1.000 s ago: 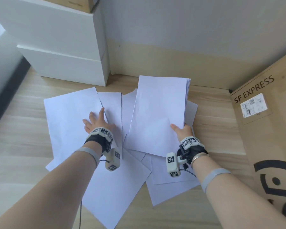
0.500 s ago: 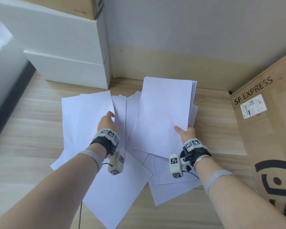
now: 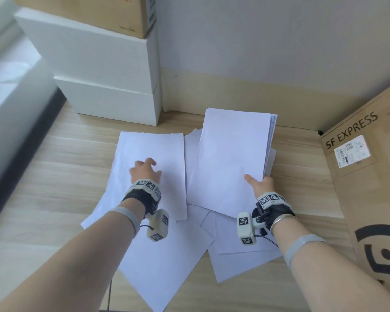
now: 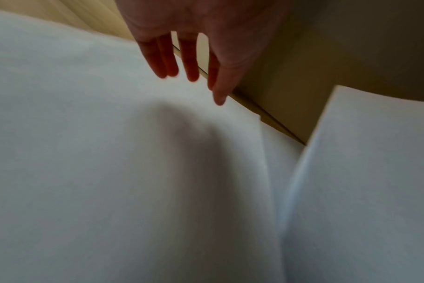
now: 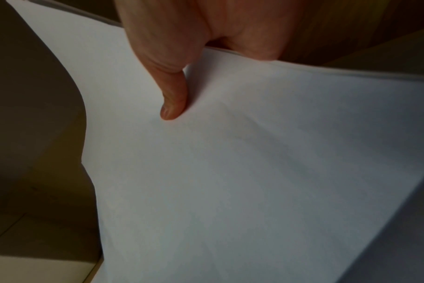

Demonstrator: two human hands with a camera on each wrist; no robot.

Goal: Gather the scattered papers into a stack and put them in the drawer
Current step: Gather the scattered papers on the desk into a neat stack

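Observation:
My right hand (image 3: 258,183) grips the near right corner of a stack of white papers (image 3: 232,158), raised at a slant over the wooden surface. In the right wrist view the thumb (image 5: 172,107) presses on the top sheet (image 5: 254,172), with the other fingers hidden beneath. My left hand (image 3: 145,168) rests with fingers down on a loose white sheet (image 3: 162,145) just left of the stack. The left wrist view shows straight fingers (image 4: 191,72) touching that sheet (image 4: 109,153). More loose sheets (image 3: 167,262) overlap below and between my wrists. The white drawer unit (image 3: 113,102) stands at the back left.
A large SF EXPRESS cardboard box (image 3: 369,176) walls off the right side. Another cardboard box (image 3: 99,12) sits on top of the white unit. The wall runs close behind the papers. A dark strip (image 3: 25,145) borders the wooden surface on the left.
My left hand slid the loose sheet rightwards and turned it straighter, so it now lies beside the stack. My right hand kept its hold on the stack.

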